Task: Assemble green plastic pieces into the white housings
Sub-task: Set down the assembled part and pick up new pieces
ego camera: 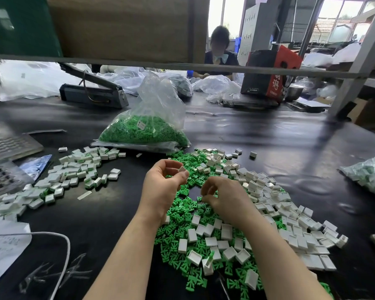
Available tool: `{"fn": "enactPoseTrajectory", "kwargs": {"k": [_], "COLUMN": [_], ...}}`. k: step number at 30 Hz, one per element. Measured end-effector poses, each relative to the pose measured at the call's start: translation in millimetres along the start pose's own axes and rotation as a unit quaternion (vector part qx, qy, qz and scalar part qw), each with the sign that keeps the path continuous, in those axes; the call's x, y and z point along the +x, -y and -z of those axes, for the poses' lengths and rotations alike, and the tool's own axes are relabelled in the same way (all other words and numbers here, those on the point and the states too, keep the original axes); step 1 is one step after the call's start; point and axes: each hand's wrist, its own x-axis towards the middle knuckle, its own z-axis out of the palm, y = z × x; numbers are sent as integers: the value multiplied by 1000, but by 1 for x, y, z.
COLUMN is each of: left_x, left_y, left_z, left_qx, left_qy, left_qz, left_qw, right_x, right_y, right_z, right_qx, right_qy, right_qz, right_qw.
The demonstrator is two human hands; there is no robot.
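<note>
The black surface (268,135) runs wide under both hands and carries everything. Beyond the hands stands one clear plastic bag (147,126) half full of green pieces, with a small label on it too small to read. Farther off, past the right hand, sits one black and red carton (268,72) printed with large characters I cannot make out. Across from it one other person (220,53) sits working.

Directly beneath and around both hands spreads one heap of loose green plastic pieces (182,226), far too many to count. Mixed into it and stretching out beyond the right hand lies a spill of empty white housings (290,213), again uncountable. Out past the left hand lies a second pile of finished housings (74,172), white with green showing at their edges.

The left hand (162,182) is raised a little above the heap, fingers curled, pinching one white housing (181,169) between thumb and fingertips. The right hand (223,198) hovers just beside it, low over the green pieces, fingers curled inward; whether it holds a piece I cannot tell.

Near the left forearm one white cable (63,252) loops over one sheet of paper (4,247) whose writing is illegible.
</note>
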Motion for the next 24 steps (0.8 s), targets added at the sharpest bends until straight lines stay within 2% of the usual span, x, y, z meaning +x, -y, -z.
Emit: {"fn": "enactPoseTrajectory", "kwargs": {"k": [3,5,10,14,19,24], "left_x": [-1,-2,-4,-5,-5,-5], "left_y": [-3,-4,-7,-7,-7,-8], "left_z": [0,-1,-2,-3,-4,-3], "left_qx": [-71,-107,-143,-139,-137,-132], "left_qy": [17,23,52,78,77,70], "left_qz": [35,56,81,76,67,60], "left_qw": [997,992,985,984,985,987], "right_x": [2,2,1,1,0,-1], "right_y": [1,3,11,17,19,19], "right_z": [5,8,11,9,9,10], "right_qx": [150,266,452,477,489,514], "right_qy": [-85,-124,-140,-150,-146,-108], "right_qz": [-9,-4,-8,-3,-9,3], "right_qw": [985,956,881,866,860,851]}}
